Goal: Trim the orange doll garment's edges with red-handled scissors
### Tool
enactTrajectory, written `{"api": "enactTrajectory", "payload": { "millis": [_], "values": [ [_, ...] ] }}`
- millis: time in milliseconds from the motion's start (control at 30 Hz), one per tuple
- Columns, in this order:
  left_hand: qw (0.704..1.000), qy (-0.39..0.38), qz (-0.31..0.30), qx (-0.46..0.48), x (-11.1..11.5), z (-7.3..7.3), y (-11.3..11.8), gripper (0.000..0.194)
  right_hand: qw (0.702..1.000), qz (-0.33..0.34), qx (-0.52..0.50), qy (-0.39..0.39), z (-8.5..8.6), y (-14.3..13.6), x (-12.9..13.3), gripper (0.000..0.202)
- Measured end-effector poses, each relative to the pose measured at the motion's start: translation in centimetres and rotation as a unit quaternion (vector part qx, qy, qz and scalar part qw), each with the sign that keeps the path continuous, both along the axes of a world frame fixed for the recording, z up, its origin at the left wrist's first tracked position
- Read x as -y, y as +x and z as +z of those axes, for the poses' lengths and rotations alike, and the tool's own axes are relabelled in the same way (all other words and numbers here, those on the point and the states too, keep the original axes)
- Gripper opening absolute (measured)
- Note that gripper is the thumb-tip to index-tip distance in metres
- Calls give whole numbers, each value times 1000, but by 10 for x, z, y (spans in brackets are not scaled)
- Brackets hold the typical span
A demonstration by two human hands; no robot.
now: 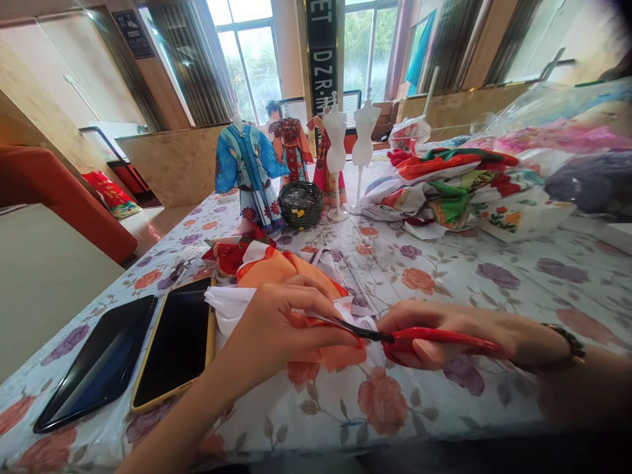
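Red-handled scissors (451, 337) are in the grip of my right hand (429, 352), their dark blades pointing left. The blades reach the edge of an orange and white fabric piece (291, 266) with red trim. My left hand (291, 319) pinches that fabric between thumb and fingers, right beside the blade tips. Part of the cloth hangs below my left hand onto the table. A red cloth with gold edging (232, 255) lies just behind the orange fabric. The exact line where blades meet cloth is partly hidden by my fingers.
Two phones, one black (99, 362) and one yellow-cased (175, 342), lie left on the flowered tablecloth (474, 408). Behind stand a blue miniature robe (247, 168), a dark basket (301, 205) and white mannequins (336, 141). A fabric heap (454, 187) sits at right. A person (273, 112) is far back.
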State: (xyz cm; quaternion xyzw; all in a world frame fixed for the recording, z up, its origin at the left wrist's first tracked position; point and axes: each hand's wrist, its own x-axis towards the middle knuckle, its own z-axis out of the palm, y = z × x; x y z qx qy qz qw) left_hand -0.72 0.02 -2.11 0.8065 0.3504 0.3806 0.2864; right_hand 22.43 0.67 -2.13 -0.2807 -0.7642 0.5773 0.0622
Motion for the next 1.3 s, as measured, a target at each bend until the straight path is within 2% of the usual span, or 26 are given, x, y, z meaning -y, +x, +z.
{"api": "enactTrajectory", "payload": {
  "millis": [300, 467, 600, 867, 1067, 1300],
  "values": [
    [1000, -11, -2, 6, 1, 1, 0, 11, 1000, -21, 4, -9, -9, 5, -1, 61],
    [1000, -14, -2, 4, 1, 2, 0, 11, 999, -33, 25, -25, -4, -1, 1, 65],
    [1000, -25, 1, 5, 1, 2, 0, 12, 999, -14, -26, -43, -3, -3, 4, 60],
    [999, -38, 13, -14, -1, 2, -1, 8, 989, 3, -119, -92, -17, -3, 1, 53],
    [998, -52, 13, -21, 0, 3, -2, 7, 991, -4, -90, -100, -18, -4, -1, 54],
    [997, -80, 0, 0, -1, 3, -1, 10, 984, 1, -105, -141, -17, -5, -4, 57]
  ]
}}
